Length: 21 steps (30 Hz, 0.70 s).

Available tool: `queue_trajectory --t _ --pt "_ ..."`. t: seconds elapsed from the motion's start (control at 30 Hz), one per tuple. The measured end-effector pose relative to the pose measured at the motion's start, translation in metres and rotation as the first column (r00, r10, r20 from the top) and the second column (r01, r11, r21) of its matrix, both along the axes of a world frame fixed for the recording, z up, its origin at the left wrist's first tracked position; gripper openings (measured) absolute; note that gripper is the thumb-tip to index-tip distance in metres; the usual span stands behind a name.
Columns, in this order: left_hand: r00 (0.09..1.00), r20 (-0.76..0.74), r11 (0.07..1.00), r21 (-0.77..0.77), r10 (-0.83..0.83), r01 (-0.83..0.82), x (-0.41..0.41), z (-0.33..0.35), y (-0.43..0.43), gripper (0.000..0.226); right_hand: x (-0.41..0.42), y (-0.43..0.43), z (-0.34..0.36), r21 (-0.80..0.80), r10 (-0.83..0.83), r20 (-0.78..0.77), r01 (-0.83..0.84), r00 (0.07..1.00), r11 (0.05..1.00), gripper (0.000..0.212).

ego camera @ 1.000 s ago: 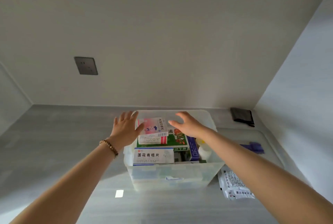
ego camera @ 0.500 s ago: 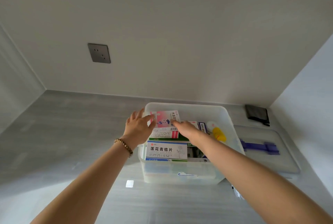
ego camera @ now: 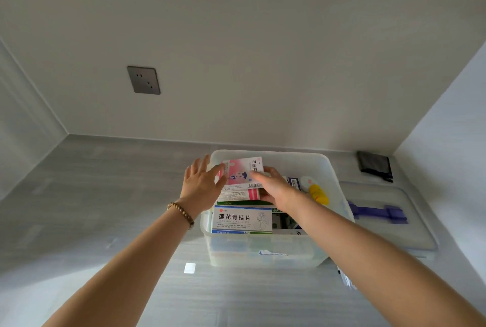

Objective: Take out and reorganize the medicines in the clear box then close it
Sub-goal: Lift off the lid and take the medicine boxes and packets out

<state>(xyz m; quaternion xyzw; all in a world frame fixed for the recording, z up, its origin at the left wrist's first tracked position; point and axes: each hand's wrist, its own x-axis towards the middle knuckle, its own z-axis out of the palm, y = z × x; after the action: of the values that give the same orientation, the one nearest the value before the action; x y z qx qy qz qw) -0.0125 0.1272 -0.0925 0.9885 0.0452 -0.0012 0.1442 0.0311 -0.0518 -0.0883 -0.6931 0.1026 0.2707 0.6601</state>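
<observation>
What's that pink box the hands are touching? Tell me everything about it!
It is a flat pink and white cardboard medicine box with a small blue picture in the middle, Chinese writing at its right end and a barcode on its near edge. It lies on top of other packets at the far left of the clear plastic box, tilted a little. The left hand presses its thumb on the left edge, and the right hand pinches the right side.

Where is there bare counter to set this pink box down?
Widest free patch for the pink medicine box: grey counter left of the clear box, out to the left wall. A bare strip also runs in front of the box. Right is crowded: the lid, a black pouch, printed packets.
</observation>
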Motion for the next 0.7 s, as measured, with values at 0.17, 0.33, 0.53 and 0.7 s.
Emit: queue_trajectory --t 0.17,0.33,0.53,0.7 --pt "0.984 0.174 0.944 -0.328 0.036 0.023 0.000 0.022 -0.036 0.060 0.011 -0.037 0.030 0.040 0.053 0.175 -0.060 0.983 0.997 0.032" --pt "0.990 0.130 0.631 -0.773 0.051 0.069 0.016 0.065 -0.123 0.049 0.013 -0.122 0.068 0.113 0.008 0.273 -0.040 0.962 0.993 0.009" --pt "0.984 0.156 0.497 -0.849 -0.090 0.180 0.023 0.082 -0.248 0.036 -0.012 -0.254 0.085 0.061 -0.073 0.306 0.057 0.949 0.997 0.029" --pt "0.977 0.029 0.516 -0.846 -0.213 0.137 0.009 0.051 -0.350 0.034 -0.045 -0.350 0.061 -0.024 -0.151 0.226 0.160 0.962 0.987 0.038"
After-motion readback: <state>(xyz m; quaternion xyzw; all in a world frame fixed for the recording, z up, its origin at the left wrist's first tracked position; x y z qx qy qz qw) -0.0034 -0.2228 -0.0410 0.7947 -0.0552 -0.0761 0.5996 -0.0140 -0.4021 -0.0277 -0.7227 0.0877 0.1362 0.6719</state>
